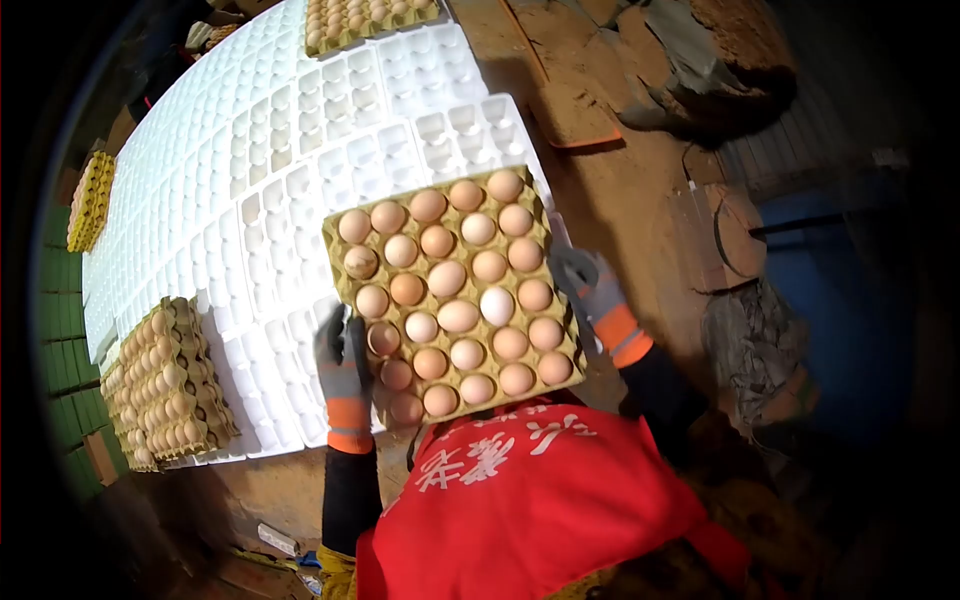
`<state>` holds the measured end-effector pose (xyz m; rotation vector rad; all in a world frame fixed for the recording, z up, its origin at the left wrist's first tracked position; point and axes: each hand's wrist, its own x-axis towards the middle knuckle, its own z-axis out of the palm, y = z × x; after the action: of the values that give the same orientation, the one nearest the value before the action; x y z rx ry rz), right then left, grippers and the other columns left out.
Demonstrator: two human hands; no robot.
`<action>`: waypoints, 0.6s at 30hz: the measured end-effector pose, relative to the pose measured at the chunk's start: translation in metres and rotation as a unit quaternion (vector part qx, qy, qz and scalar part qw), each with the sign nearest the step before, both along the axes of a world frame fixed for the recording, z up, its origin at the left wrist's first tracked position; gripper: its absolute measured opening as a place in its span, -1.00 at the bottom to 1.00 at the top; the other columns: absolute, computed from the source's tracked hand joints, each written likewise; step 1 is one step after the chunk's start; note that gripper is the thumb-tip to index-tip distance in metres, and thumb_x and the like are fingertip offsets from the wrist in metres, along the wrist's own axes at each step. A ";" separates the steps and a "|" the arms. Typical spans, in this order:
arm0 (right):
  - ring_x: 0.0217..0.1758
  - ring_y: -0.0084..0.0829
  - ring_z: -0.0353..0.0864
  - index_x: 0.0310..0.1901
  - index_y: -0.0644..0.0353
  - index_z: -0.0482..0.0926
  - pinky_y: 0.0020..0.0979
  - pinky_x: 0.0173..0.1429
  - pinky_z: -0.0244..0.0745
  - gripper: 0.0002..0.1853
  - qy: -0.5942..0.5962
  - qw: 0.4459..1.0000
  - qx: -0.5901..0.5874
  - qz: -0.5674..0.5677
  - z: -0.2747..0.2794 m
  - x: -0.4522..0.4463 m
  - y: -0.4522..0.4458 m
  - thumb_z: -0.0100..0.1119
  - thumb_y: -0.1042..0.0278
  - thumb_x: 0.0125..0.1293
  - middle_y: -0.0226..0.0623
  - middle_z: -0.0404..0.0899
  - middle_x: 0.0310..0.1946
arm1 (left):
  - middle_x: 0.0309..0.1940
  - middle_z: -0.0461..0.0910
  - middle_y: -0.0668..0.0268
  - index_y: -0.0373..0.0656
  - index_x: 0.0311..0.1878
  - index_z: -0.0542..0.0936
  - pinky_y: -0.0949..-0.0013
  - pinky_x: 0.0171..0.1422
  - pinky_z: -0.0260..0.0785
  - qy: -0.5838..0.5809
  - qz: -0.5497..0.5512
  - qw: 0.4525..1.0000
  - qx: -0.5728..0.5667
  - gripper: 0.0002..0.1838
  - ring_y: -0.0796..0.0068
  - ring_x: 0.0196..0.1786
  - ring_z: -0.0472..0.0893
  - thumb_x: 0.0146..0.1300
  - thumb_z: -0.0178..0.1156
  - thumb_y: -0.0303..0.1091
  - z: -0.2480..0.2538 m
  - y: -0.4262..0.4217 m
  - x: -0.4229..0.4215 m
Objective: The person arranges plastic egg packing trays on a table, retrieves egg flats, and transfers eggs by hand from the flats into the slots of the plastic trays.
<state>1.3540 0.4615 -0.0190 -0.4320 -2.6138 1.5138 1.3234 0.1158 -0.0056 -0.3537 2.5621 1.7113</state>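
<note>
A full egg tray (570,352) of yellowish pulp is held up in front of me, slightly tilted in view. Rows of mostly brown eggs fill it, with one whiter egg (497,306) right of the middle. My left hand (345,362), in a grey glove with an orange cuff, grips the tray's left edge. On the opposite edge is my right hand (596,288), gloved the same way, its fingers partly hidden at the tray's side. Beneath and beyond the tray spread white plastic egg trays (272,215) with moulded hollows, laid side by side.
A stack of filled egg trays (165,385) stands at the lower left of the white surface. Another filled tray (372,38) sits at the top, and a yellow tray stack (91,203) at the far left. Bare brown floor (625,215) lies right, with crumpled grey material (755,340).
</note>
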 end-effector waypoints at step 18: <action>0.15 -0.13 0.55 0.30 0.00 0.46 -0.21 0.16 0.55 -0.46 0.090 0.951 0.118 0.272 0.042 0.095 -0.011 0.25 0.18 0.27 -0.21 0.54 0.09 | -0.10 0.57 0.23 -0.12 0.12 0.58 0.26 0.13 0.41 0.146 -0.440 0.885 -0.048 -0.60 0.27 -0.04 0.58 0.18 0.31 -0.39 0.037 0.090 0.058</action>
<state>1.4494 0.4500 0.0225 0.4647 -2.8453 1.2409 1.3819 0.2055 0.0316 0.9912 2.3493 1.3213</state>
